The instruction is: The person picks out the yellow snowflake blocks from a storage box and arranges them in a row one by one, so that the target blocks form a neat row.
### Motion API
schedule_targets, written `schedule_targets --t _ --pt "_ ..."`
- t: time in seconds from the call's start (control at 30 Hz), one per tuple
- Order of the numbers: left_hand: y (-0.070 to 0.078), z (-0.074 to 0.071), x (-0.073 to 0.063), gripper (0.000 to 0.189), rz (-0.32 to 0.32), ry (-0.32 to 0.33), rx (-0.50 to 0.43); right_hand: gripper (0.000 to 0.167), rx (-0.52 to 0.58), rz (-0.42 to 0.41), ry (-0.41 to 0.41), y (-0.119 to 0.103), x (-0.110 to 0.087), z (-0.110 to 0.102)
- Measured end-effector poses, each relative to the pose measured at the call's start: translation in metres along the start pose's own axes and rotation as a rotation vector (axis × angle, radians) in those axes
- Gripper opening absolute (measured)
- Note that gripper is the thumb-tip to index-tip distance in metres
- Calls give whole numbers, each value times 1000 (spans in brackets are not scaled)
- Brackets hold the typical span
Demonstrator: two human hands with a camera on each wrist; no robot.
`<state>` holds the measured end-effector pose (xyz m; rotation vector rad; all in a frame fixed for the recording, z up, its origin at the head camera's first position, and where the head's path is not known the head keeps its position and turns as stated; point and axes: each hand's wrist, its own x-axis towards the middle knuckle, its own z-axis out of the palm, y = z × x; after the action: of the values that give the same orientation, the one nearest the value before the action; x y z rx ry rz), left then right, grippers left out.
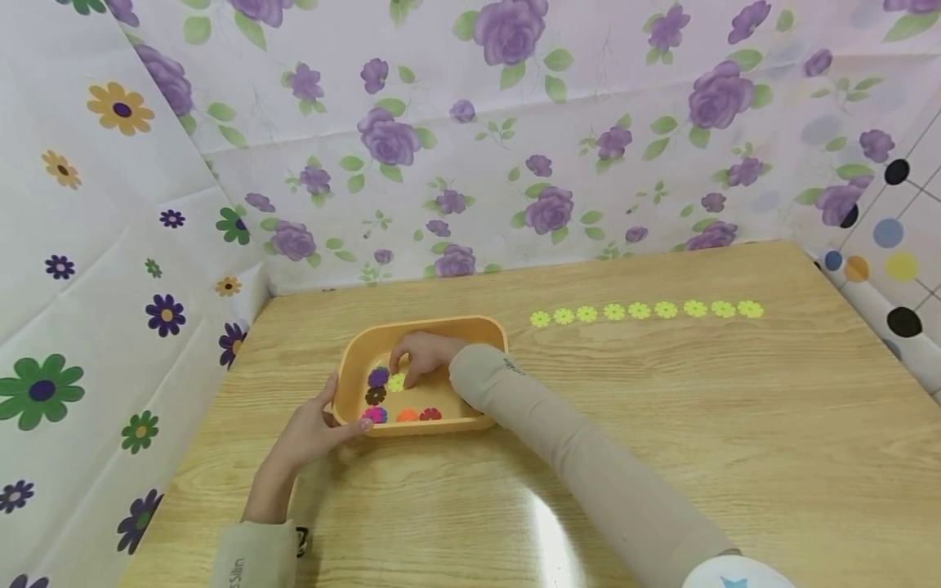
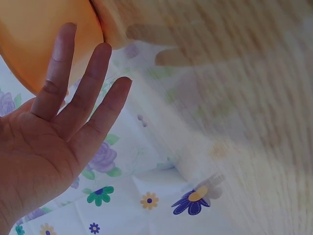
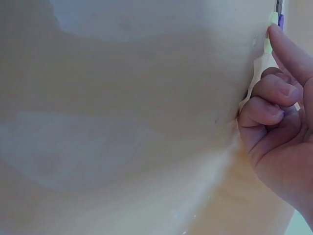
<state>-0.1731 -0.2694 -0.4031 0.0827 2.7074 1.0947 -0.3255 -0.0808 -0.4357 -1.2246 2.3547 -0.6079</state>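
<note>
An orange-yellow plastic bin (image 1: 441, 426) stands on the table, with flower-shaped pieces lying at its left end. My left hand (image 1: 312, 433) holds the bin's front left corner, the thumb over the front rim. In the left wrist view several fingers of the left hand (image 2: 63, 117) stretch along the outside wall. Inside the bin, my right hand (image 1: 426, 355) has its thumb and index finger at a yellow-green flower piece (image 1: 397, 382), pinching it. The right wrist view shows the right hand (image 3: 279, 112) with its other fingers curled and a fingertip against the yellow-green piece.
Beside that piece lie a purple flower piece (image 1: 378, 376), a brown one (image 1: 376, 396), a pink one (image 1: 373, 415), an orange one (image 1: 407, 416) and a red one (image 1: 430, 414). A row of yellow-green flower pieces (image 1: 639, 310) runs along the back right of the wooden table (image 1: 662, 425).
</note>
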Motion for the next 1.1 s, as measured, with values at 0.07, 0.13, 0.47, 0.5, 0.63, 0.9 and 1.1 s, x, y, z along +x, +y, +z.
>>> schedule_targets --t 0.07,0.13,0.47,0.5,0.63,0.9,1.1 --pt "0 0 0 102 -3 1 3 29 -3 0 8 0 2 1" --pt "0 0 0 102 -4 1 6 28 -1 7 12 -1 3 1" --pt "0 0 -1 102 14 0 18 15 133 69 -26 -10 -2 -2" --pt "0 0 -1 102 12 1 20 13 144 69 -22 -10 -3 -3" --pt "-1 0 0 103 4 -1 21 7 216 67 -24 -8 -3 -5" --pt "-1 0 -1 102 9 1 13 7 341 113 -88 -15 -6 -14" --pt "0 -1 -1 102 4 0 15 19 382 136 -82 -23 -9 -28"
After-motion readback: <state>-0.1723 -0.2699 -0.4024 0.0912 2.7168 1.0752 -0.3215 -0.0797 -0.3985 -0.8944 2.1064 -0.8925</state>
